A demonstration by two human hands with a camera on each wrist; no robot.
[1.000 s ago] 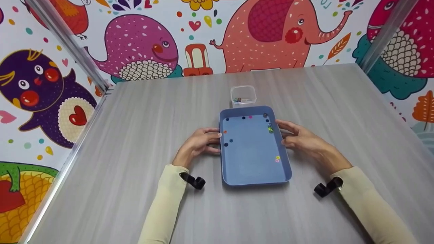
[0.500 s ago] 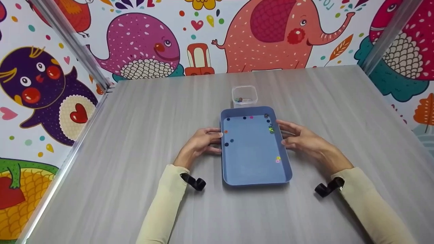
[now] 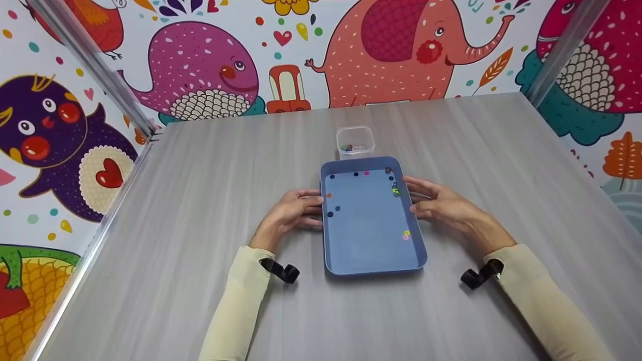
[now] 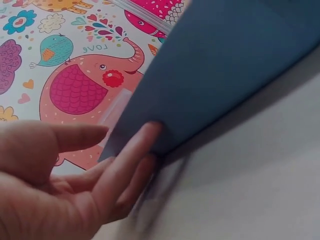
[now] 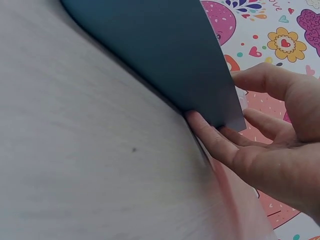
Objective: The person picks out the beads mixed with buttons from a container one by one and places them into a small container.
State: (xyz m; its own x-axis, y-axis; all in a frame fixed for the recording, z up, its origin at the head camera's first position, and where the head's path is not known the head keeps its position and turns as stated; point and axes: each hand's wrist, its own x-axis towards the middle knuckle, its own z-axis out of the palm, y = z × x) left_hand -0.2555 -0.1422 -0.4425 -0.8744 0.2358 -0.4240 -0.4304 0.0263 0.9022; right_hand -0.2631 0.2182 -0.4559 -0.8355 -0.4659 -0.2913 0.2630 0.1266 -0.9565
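Note:
A blue rectangular tray (image 3: 368, 245) stands on the table between both hands. My left hand (image 3: 291, 209) touches its left side, and in the left wrist view the fingertips lie against the outer wall (image 4: 215, 75). On the opposite side, my right hand (image 3: 446, 205) has its fingertips at the tray's lower edge and its thumb by the rim, as the right wrist view shows. Small round bead-like pieces lie scattered inside: dark ones (image 3: 330, 214) along the left and far sides, a green-yellow cluster (image 3: 395, 191) at right, and a yellow and pink pair (image 3: 407, 234) nearer the front.
A small clear plastic box (image 3: 355, 139) with a few coloured bits in it stands just behind the tray's far end. Walls printed with cartoon animals (image 3: 391, 55) bound the grey table (image 3: 200, 200) at the back and sides.
The head view shifts slightly. Both hands stay at the tray's sides, and the tray and the small pieces keep their places.

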